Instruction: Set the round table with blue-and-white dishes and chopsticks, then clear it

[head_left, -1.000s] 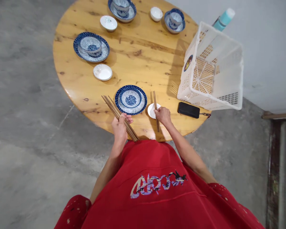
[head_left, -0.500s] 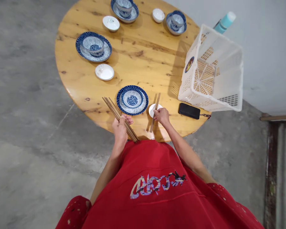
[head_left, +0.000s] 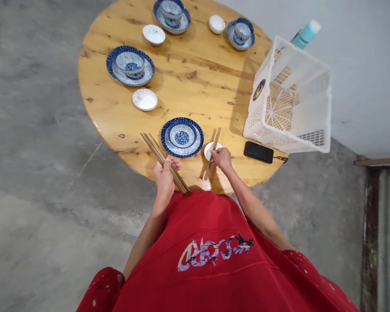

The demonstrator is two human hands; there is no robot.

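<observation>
Chopstick pair over dish (plate to its left)

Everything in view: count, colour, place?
Table: 1, yellow wood, centre
Plates: 4, blue/white, along table edge
Bowls: 4, blue/white, one per plate
Dishes: 4, white, one beside each plate
Basket: 1, white, right side
Sticker: 1, dark, on basket
Bottle: 1, teal, at basket's far rim
Phone: 1, black, near basket's base
Strap: 1, dark, on phone
Chopstick bundle: 1, brown, table's near edge
Chopstick pair: 1, brown, over near dish
Floor: 1, grey, around table
Wall: 1, pale, right
Post: 1, dark, right edge
Clothing: count unclear, red, bottom
Left hand: 1, bare, round bundle
Right hand: 1, bare, gripping pair
</observation>
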